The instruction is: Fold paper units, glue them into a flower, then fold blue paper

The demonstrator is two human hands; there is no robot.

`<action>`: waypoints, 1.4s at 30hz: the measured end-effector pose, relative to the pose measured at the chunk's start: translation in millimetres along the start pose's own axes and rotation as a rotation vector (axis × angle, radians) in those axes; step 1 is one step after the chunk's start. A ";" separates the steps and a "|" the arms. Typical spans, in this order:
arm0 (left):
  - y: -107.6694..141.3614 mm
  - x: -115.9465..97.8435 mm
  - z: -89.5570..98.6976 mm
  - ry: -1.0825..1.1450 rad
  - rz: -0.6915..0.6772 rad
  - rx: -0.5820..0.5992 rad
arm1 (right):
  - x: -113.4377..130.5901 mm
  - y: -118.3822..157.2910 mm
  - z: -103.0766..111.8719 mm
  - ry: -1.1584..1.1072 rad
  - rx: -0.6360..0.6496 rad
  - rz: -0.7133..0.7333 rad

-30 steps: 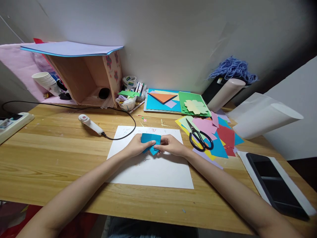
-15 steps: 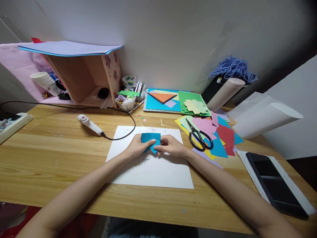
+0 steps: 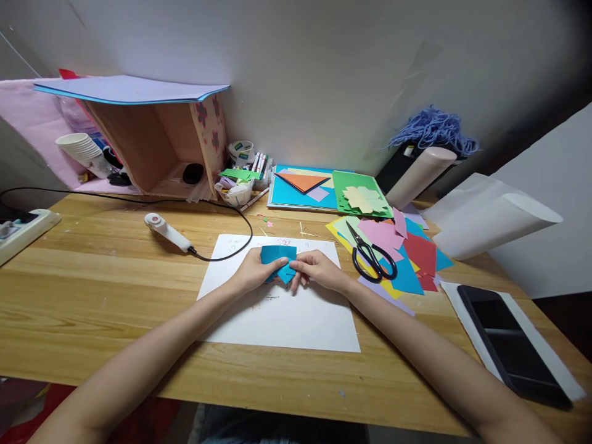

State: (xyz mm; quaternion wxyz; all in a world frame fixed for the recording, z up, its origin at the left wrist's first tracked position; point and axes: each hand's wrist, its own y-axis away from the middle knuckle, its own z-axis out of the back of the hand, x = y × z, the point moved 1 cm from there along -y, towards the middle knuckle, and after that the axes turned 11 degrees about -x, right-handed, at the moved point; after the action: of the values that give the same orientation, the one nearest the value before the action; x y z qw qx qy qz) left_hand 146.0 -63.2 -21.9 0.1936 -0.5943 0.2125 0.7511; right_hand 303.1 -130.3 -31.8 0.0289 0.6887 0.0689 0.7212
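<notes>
A small blue paper [image 3: 279, 253] with folds along its lower part is held above a white sheet [image 3: 277, 324] on the wooden table. My left hand [image 3: 252, 270] grips its left side, thumb lying across the front and the other fingers hidden behind. At the right edge, my right hand [image 3: 317, 270] pinches the paper between thumb and index finger, its lower fingers curled loosely below. Faint marks show on the white sheet around the hands.
Black-handled scissors [image 3: 374, 256] rest on coloured paper scraps [image 3: 420, 250] at the right. Farther right lies a black phone [image 3: 513, 345]. A white corded device [image 3: 167, 233] sits left, before an open cardboard box [image 3: 160, 145]. Paper stacks [image 3: 303, 197] stand behind.
The blue paper has shifted slightly left and up. My right thumb has moved up along its right edge, and the lower fingers of that hand have spread a little.
</notes>
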 end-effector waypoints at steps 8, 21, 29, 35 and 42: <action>-0.9 -1.6 3.4 0.029 0.051 0.055 | 1.1 0.7 3.8 0.044 0.052 0.032; 0.9 -5.6 4.6 0.016 0.007 -0.004 | -3.4 0.5 0.7 0.043 -0.033 0.016; -2.6 -6.7 13.4 -0.018 -0.016 0.108 | 0.6 0.3 -0.6 0.094 -0.167 0.112; -3.4 -5.3 9.9 0.145 0.171 0.027 | -7.7 -7.6 5.9 0.015 -0.436 0.113; -7.9 -1.0 6.6 0.266 0.125 -0.057 | -6.3 -48.2 29.7 -0.048 -0.683 0.025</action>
State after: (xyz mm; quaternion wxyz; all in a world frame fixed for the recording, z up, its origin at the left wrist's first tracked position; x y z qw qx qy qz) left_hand 145.1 -53.0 -20.3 0.0995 -0.6794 0.2514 0.6822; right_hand 330.4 -81.8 -43.4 0.2507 0.6567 -0.1856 0.6866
